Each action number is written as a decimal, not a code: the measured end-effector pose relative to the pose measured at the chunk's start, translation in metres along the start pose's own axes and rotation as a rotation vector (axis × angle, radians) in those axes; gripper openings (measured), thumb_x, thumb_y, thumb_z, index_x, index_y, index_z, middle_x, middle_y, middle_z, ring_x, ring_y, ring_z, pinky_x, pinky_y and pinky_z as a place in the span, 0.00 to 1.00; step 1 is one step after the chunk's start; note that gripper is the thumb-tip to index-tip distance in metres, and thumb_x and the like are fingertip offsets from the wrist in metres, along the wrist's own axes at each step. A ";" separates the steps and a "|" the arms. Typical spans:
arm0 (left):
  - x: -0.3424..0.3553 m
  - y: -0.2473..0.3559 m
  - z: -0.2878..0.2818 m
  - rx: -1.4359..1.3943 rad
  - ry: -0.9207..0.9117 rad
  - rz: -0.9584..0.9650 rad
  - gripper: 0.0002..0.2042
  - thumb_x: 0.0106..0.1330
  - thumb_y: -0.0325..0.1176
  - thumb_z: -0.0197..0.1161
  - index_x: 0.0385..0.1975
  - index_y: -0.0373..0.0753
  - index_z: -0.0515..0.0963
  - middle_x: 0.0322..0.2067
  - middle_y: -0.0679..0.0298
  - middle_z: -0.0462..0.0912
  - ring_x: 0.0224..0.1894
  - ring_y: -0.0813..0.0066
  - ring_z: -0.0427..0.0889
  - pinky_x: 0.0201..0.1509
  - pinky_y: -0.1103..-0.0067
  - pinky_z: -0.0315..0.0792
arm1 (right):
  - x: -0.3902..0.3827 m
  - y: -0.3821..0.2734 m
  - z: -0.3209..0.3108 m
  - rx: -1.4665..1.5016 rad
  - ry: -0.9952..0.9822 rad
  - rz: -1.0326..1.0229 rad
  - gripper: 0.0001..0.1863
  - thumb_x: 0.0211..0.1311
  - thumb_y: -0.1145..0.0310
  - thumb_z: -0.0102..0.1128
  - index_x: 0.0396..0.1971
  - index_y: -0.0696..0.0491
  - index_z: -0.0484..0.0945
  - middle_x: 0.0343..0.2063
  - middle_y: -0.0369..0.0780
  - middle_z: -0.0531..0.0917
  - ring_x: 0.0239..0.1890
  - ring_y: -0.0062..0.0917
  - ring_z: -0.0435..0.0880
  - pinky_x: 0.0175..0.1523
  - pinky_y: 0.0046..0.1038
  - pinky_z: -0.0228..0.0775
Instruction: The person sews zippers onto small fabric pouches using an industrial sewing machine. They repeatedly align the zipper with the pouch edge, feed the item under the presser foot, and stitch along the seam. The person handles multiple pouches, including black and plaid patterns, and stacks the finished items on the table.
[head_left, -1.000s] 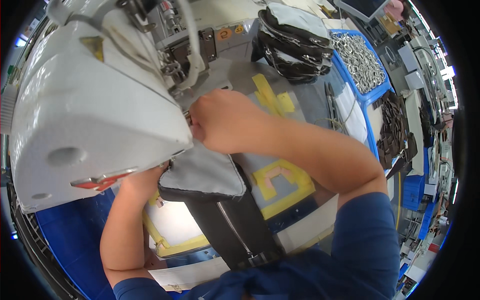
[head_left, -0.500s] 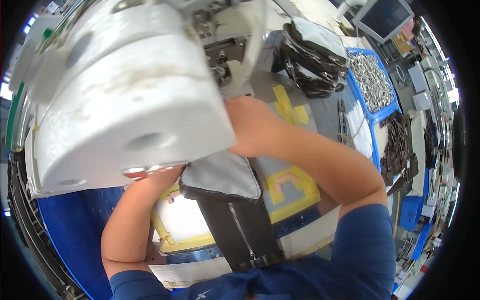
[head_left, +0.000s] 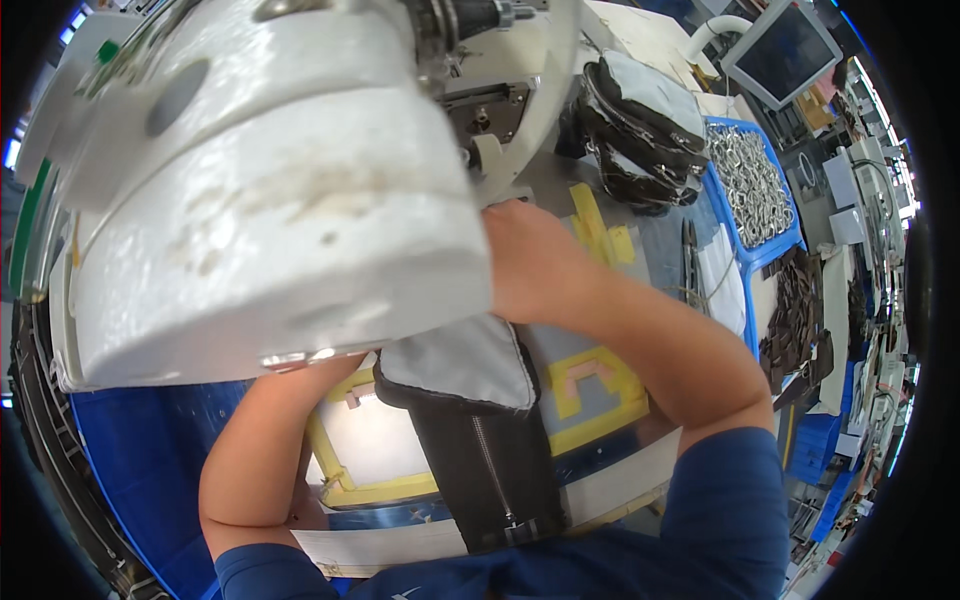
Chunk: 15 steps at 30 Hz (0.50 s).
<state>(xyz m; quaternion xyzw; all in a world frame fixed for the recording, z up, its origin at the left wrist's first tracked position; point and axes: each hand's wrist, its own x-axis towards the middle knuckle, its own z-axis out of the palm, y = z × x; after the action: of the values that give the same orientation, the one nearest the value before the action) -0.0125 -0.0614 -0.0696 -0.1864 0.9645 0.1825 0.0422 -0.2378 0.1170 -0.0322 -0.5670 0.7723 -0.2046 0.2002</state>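
Fingers of the right hand (head_left: 535, 265) are disappearing behind the white sewing machine head (head_left: 270, 200), so their grip cannot be told; the left hand is lying wholly hidden under it. Just below, the grey-and-black zippered pouch (head_left: 470, 420) is resting on the yellow-taped surface (head_left: 600, 385), beside a blue bin of metal rings (head_left: 750, 185).

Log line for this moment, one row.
right hand on grey-black bag piece | left hand hidden behind sewing machine head | pile of bags behind
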 end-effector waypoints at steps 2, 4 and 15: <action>-0.002 -0.011 0.011 0.026 0.020 -0.016 0.18 0.66 0.31 0.73 0.56 0.39 0.85 0.54 0.53 0.87 0.57 0.52 0.85 0.63 0.63 0.77 | 0.002 -0.006 -0.003 -0.035 -0.063 0.068 0.14 0.65 0.63 0.65 0.32 0.62 0.87 0.31 0.54 0.88 0.41 0.53 0.89 0.50 0.49 0.82; -0.004 -0.021 0.023 0.061 0.081 -0.003 0.21 0.65 0.32 0.74 0.58 0.40 0.84 0.56 0.53 0.86 0.59 0.52 0.84 0.65 0.64 0.76 | 0.001 -0.006 -0.003 -0.031 -0.045 0.082 0.14 0.64 0.63 0.65 0.32 0.61 0.87 0.31 0.54 0.88 0.41 0.53 0.89 0.50 0.49 0.82; 0.007 -0.016 0.011 -0.160 0.111 0.156 0.21 0.61 0.21 0.74 0.55 0.39 0.87 0.53 0.57 0.89 0.55 0.57 0.87 0.61 0.66 0.80 | 0.002 -0.006 -0.001 -0.042 -0.012 0.122 0.14 0.63 0.63 0.66 0.31 0.60 0.87 0.31 0.53 0.89 0.40 0.53 0.90 0.49 0.49 0.82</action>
<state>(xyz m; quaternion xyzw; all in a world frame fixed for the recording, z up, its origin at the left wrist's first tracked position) -0.0131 -0.0736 -0.0864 -0.1232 0.9593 0.2509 -0.0407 -0.2336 0.1137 -0.0282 -0.5242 0.8085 -0.1722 0.2048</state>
